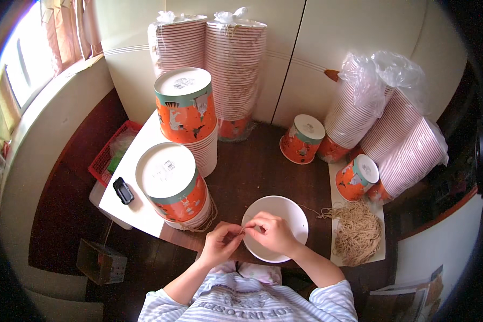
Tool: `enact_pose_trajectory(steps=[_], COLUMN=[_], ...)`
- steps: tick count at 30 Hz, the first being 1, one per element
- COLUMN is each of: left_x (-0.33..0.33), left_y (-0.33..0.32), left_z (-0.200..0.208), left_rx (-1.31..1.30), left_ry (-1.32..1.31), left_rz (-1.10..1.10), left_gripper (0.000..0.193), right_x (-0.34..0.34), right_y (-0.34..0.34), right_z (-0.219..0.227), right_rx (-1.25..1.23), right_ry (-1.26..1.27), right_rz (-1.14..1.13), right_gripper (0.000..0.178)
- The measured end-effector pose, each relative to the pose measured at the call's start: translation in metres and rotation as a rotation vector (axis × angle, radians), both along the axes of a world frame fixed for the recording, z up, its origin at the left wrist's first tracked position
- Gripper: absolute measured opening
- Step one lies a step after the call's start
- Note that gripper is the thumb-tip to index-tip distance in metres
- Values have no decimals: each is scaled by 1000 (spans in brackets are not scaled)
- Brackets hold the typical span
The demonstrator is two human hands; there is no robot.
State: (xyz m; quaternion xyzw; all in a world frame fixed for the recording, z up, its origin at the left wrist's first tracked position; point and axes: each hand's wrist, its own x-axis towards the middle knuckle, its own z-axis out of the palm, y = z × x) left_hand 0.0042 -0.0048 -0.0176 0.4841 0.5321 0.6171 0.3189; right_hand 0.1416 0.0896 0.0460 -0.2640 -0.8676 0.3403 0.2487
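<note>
Right in front of me stands a paper bucket (292, 214), its white inside facing up and a small dark hole showing near its right rim. My left hand (220, 244) and my right hand (274, 234) meet over the bucket's left side, fingertips pinched together. Between them shows a bit of thin tan twine (243, 231); its exact shape is too small to tell. A strand runs from the bucket's far rim to a tangled heap of tan twine (358, 231) on the right. My right hand and wrist cover part of the bucket's inside.
Upside-down orange buckets (180, 198) stand stacked at left, twine hanging beside them; a taller stack (185, 115) is behind. Plastic-wrapped bucket stacks (236, 70) rise at the back and right (405, 142). Single buckets (302, 140) stand at right. A black object (123, 191) lies left.
</note>
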Motion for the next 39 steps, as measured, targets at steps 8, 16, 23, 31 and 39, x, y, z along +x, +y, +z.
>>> enact_pose_trajectory(steps=[8,16,23,31,39], left_x=[-11,-13,-18,-14,-12], left_y=[1,1,0,1,4], left_z=[9,21,28,37,25], left_rx=[-236,-226,-327,-317,-72], left_ry=[-146,-518,-745,-815,-261], left_rz=[-157,-300,-398,-405,-198], left_gripper=[15,15,18,16,17], right_x=[1,3,6,3,2], right_y=[1,1,-4,-2,-1], right_z=[1,-4,18,6,11], right_rx=[-1,32,82,267,144], right_ry=[-13,-1,131,270,262], right_rz=[5,16,125,140,53], right_gripper=[10,10,16,11,6])
